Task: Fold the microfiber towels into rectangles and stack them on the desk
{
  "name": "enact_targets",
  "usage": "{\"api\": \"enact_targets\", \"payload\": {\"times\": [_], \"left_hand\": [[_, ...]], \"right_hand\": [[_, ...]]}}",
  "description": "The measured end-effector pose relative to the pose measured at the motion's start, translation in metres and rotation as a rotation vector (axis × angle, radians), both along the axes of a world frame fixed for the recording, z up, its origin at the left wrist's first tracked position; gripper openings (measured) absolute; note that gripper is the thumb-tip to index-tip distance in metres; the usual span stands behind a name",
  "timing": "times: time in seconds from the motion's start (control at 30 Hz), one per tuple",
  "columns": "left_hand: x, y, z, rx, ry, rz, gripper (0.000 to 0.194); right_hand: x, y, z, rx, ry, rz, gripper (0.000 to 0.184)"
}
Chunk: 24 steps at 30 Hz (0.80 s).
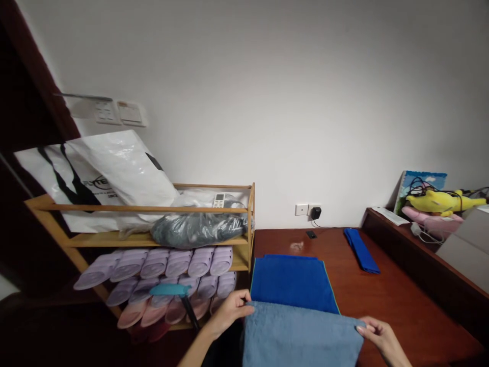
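Note:
A grey-blue towel (301, 336) is stretched between my two hands at the near edge of the view, its lower part cut off by the frame. My left hand (233, 310) pinches its upper left corner. At the upper right corner, my right hand (376, 334) grips it between thumb and fingers. Behind the towel, a bright blue cloth with a green edge (292, 283) lies flat on the reddish-brown desk (405, 306), partly covered from view. Farther right on the desk is a narrow folded blue cloth (361, 251).
Left of the desk stands a wooden shoe rack (160, 208) with several lilac slippers (178, 262), a white bag (126, 168) and a remote (219, 200). A teal-topped handle (170, 290) leans before it. A yellow plush toy (439, 202) lies on the raised ledge at right.

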State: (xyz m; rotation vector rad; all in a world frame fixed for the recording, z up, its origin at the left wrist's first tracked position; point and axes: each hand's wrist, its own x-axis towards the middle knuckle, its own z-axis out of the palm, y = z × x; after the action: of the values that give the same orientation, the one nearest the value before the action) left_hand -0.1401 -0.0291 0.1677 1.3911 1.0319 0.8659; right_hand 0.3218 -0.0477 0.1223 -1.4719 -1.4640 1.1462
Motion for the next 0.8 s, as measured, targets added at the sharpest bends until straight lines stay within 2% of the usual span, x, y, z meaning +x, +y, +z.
{"api": "enact_targets", "payload": {"times": [0.13, 0.3, 0.4, 0.53, 0.8], "left_hand": [[0.004, 0.009, 0.023, 0.036, -0.039, 0.082, 0.038], [0.016, 0.032, 0.041, 0.175, -0.073, 0.313, 0.035], [0.022, 0.048, 0.042, 0.224, -0.080, 0.409, 0.038], [0.024, 0.067, 0.040, 0.237, -0.076, 0.467, 0.043], [0.020, 0.085, 0.043, 0.290, -0.055, 0.484, 0.040]], "right_hand": [[0.001, 0.010, 0.030, 0.058, 0.050, -0.046, 0.036], [-0.010, 0.042, 0.053, 0.154, 0.109, -0.165, 0.036], [-0.022, 0.067, 0.061, 0.221, 0.116, -0.216, 0.040], [-0.037, 0.092, 0.069, 0.293, 0.127, -0.219, 0.043], [-0.038, 0.107, 0.079, 0.335, 0.104, -0.216, 0.042]]}}
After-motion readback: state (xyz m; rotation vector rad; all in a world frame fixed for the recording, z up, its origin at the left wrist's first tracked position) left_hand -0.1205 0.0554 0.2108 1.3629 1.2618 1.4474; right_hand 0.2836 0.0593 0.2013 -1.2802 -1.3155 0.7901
